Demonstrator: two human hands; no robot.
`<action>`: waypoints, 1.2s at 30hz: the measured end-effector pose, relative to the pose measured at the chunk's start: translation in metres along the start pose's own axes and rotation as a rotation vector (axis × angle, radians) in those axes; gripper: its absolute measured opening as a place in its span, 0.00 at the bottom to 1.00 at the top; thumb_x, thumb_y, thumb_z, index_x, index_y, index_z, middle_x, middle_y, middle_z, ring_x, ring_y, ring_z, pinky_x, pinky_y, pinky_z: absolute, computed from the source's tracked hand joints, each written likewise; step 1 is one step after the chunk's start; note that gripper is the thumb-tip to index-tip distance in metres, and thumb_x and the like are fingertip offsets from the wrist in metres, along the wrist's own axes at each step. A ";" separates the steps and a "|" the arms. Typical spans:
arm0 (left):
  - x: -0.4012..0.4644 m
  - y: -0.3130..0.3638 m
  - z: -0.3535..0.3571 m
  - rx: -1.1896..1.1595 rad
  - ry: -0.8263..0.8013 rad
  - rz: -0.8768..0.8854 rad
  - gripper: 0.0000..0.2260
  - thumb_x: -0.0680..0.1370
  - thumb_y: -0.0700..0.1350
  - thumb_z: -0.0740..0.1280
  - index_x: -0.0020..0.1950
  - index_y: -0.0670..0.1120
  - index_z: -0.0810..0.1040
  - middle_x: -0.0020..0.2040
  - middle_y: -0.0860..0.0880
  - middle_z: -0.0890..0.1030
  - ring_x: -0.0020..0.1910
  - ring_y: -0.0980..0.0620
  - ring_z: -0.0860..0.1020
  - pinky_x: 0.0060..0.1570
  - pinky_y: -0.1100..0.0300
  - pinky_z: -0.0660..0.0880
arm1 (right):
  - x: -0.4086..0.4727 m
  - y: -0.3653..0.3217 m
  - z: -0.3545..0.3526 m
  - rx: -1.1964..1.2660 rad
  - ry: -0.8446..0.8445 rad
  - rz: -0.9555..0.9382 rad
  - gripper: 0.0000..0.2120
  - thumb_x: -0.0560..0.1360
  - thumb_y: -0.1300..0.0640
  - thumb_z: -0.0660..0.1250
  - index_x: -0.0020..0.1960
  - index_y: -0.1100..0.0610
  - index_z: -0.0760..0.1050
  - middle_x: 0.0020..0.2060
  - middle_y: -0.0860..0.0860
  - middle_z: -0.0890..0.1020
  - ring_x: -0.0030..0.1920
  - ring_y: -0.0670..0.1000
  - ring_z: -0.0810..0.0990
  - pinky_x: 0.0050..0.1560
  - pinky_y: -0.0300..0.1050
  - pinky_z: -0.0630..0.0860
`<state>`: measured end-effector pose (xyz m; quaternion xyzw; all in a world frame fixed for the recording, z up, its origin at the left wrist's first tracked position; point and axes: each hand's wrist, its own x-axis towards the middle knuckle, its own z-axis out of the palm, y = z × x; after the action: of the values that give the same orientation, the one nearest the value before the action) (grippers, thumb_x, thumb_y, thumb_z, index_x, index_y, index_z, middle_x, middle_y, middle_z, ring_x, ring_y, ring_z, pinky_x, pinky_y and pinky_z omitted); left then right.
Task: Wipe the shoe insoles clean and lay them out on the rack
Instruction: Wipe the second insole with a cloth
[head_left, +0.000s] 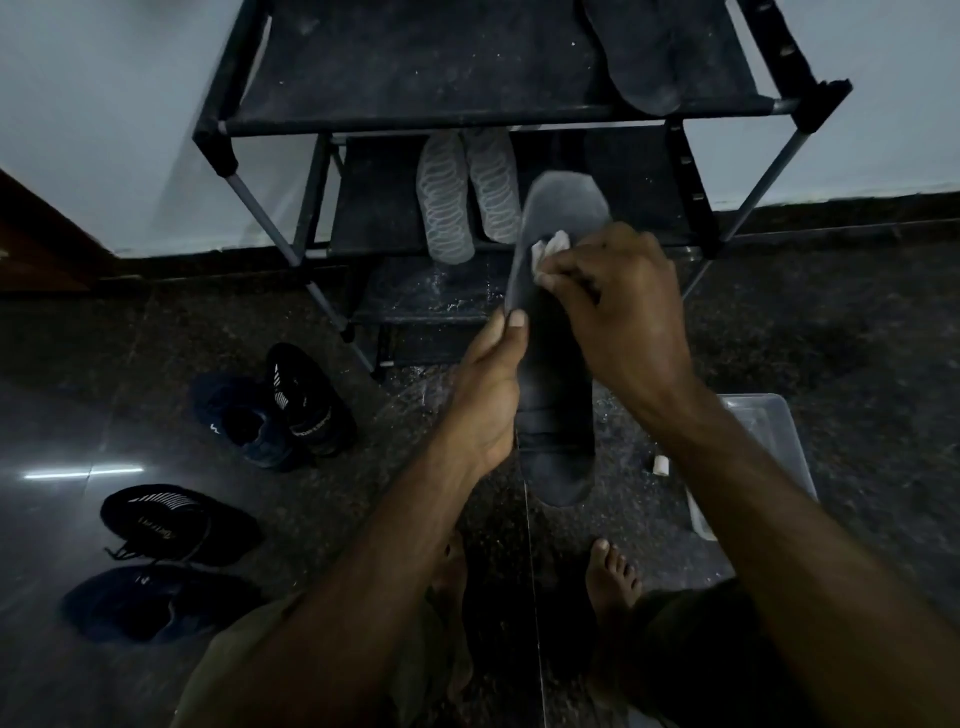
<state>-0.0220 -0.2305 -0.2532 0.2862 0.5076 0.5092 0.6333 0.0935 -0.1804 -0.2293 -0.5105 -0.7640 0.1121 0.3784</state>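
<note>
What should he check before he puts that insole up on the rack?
1. Left hand grips the held insole by its edge: ok.
2. Right hand presses the white wipe on it: ok.
3. Held insole fully clean: cannot tell, too dim.
4. Free room on the rack's top shelf beside the dark insole lying there: ok.
5. Top shelf clean: not ok, pale specks on it.

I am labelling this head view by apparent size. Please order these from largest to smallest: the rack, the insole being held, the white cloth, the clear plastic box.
1. rack
2. insole and clear plastic box: similar, and arms hide part of each, so unranked
3. white cloth, clearly smallest
</note>
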 end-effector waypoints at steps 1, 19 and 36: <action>0.000 0.001 0.000 -0.011 -0.030 0.017 0.14 0.85 0.44 0.55 0.69 0.49 0.71 0.65 0.51 0.78 0.64 0.57 0.75 0.64 0.61 0.72 | -0.001 -0.006 0.000 0.022 -0.022 -0.023 0.07 0.76 0.53 0.68 0.47 0.53 0.84 0.41 0.48 0.82 0.45 0.47 0.78 0.47 0.53 0.73; 0.003 0.000 -0.001 0.012 -0.041 0.043 0.14 0.84 0.40 0.54 0.67 0.48 0.73 0.64 0.47 0.79 0.64 0.52 0.76 0.63 0.59 0.74 | -0.005 -0.015 0.011 -0.014 -0.101 -0.076 0.08 0.78 0.54 0.66 0.45 0.49 0.84 0.43 0.43 0.83 0.48 0.43 0.79 0.63 0.59 0.68; 0.017 0.013 -0.023 -0.008 -0.138 0.090 0.23 0.77 0.25 0.56 0.68 0.42 0.70 0.63 0.43 0.78 0.63 0.52 0.77 0.59 0.62 0.75 | -0.005 -0.014 0.001 0.276 -0.232 0.070 0.04 0.73 0.59 0.72 0.48 0.56 0.83 0.43 0.44 0.79 0.44 0.35 0.76 0.49 0.27 0.71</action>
<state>-0.0487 -0.2143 -0.2553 0.3406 0.4473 0.5183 0.6444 0.0834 -0.1908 -0.2244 -0.4636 -0.7615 0.2871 0.3503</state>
